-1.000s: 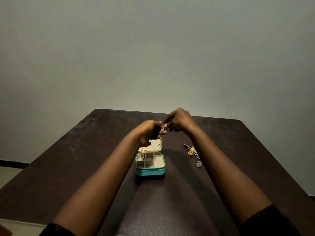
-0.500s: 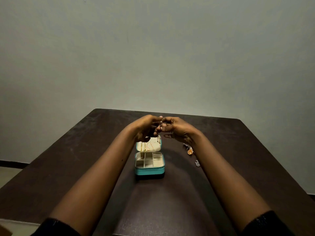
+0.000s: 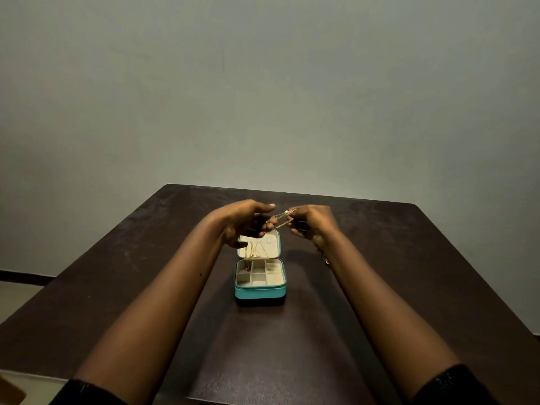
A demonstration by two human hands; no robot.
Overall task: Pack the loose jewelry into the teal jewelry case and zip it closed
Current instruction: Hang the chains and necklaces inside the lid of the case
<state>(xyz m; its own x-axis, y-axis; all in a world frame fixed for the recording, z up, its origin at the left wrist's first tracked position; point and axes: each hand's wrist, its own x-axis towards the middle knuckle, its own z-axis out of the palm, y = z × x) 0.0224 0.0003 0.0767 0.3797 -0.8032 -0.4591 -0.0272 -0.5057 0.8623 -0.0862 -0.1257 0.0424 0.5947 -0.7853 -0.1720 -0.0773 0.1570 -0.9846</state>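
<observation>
The teal jewelry case stands open at the table's middle, its cream lid tipped back with gold chains hanging in it. Its cream compartments look mostly bare. Above the lid, a thin gold chain with a small pearl is stretched between both hands. My left hand pinches one end with its other fingers spread. My right hand pinches the other end. A small gold piece shows beside my right wrist; the other loose jewelry is hidden behind that forearm.
The dark brown table runs back to a plain grey wall. Its far edge lies just behind my hands. Floor shows past the table's left edge.
My hands have drawn apart, stretching the gold chain between them above the lid. My right forearm has shifted and now hides most of the loose jewelry on the right.
</observation>
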